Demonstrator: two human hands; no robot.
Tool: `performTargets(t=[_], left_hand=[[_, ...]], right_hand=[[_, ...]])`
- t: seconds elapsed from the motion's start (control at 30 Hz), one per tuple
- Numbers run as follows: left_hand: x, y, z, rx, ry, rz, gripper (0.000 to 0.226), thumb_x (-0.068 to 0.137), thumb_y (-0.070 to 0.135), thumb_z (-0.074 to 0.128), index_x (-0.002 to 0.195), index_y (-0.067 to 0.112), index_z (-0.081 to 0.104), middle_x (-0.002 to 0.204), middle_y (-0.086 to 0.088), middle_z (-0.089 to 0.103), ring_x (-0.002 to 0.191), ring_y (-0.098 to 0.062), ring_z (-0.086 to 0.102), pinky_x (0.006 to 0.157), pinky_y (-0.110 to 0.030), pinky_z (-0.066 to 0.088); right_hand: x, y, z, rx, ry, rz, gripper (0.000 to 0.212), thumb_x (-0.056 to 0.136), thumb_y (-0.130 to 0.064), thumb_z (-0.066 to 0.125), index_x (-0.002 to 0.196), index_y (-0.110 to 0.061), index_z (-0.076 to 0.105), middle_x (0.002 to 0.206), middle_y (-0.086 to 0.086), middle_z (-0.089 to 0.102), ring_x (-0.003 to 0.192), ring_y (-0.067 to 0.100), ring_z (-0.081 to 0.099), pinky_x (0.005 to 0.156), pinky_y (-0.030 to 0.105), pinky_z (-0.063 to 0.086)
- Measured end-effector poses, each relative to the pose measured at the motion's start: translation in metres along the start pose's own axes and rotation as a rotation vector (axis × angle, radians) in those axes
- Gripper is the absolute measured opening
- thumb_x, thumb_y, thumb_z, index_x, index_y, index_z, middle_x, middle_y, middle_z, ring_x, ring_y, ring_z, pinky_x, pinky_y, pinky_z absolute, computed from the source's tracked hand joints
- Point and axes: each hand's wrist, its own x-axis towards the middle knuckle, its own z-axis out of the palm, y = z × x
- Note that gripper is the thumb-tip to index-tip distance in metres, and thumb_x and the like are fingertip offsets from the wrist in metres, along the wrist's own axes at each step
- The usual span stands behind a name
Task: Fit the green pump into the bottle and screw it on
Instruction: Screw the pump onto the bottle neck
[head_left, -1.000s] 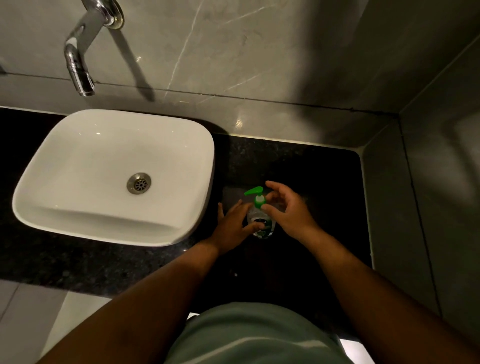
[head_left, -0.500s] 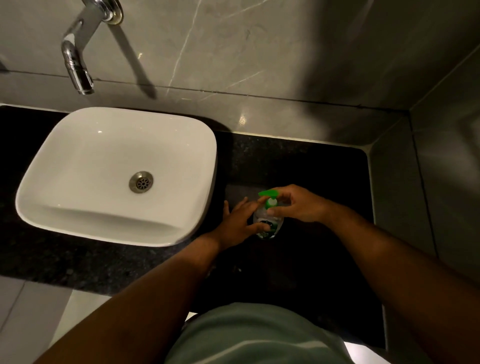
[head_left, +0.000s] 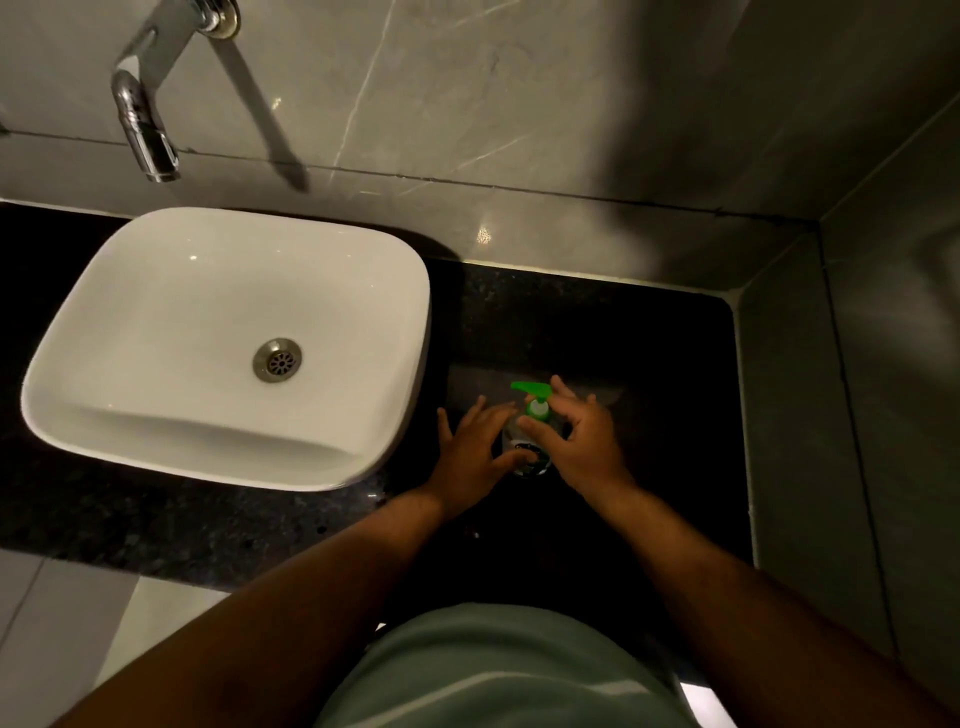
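Observation:
A small clear bottle (head_left: 524, 457) stands upright on the black stone counter (head_left: 649, 364), right of the sink. The green pump (head_left: 535, 395) sits in its neck, its spout pointing left toward the basin. My left hand (head_left: 475, 449) wraps the bottle's left side, thumb across the front label. My right hand (head_left: 584, 441) is on the right side, with thumb and fingers pinched around the pump's collar just under the green head. Most of the bottle's body is hidden by both hands.
A white countertop basin (head_left: 363, 457) stands close on the left, with a chrome wall tap (head_left: 148, 130) above it. Grey tiled walls close the counter at the back (head_left: 519, 130) and right (head_left: 857, 415). The counter's front edge lies just below my wrists.
My right hand has turned back around the pump collar, its wrist swinging from the right to below the bottle. The pump spout has rotated and points further left. My left hand stayed on the bottle.

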Motion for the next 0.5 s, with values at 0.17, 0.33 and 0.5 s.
performTargets(t=[0.17, 0.33, 0.5], left_hand=[[-0.001, -0.001, -0.002, 0.102, 0.037, 0.013, 0.053, 0.084, 0.051, 0.061, 0.132, 0.034, 0.047, 0.149, 0.012, 0.037, 0.145, -0.016, 0.007, 0.105, -0.058, -0.021], [-0.001, 0.0, 0.002, 0.183, 0.096, 0.021, 0.051, 0.084, 0.052, 0.059, 0.129, 0.031, 0.05, 0.149, 0.007, 0.038, 0.145, -0.02, 0.007, 0.104, -0.062, -0.02], [0.0, -0.001, 0.002, 0.275, 0.111, 0.038, 0.059, 0.08, 0.057, 0.056, 0.131, 0.03, 0.05, 0.15, 0.003, 0.036, 0.145, -0.023, 0.007, 0.104, -0.064, -0.018]], right_hand=[[-0.008, -0.005, 0.015, -0.147, 0.15, -0.033, 0.041, 0.077, -0.034, 0.073, 0.111, -0.011, 0.07, 0.121, 0.015, 0.066, 0.126, 0.028, 0.052, 0.11, 0.064, 0.016], [-0.011, -0.007, 0.02, -0.263, 0.268, -0.011, 0.04, 0.08, -0.037, 0.073, 0.111, -0.011, 0.07, 0.119, 0.011, 0.068, 0.123, 0.024, 0.055, 0.112, 0.06, 0.015], [-0.014, -0.013, 0.025, -0.229, 0.299, 0.064, 0.04, 0.08, -0.035, 0.074, 0.113, -0.013, 0.07, 0.121, 0.007, 0.068, 0.128, 0.019, 0.051, 0.115, 0.056, 0.012]])
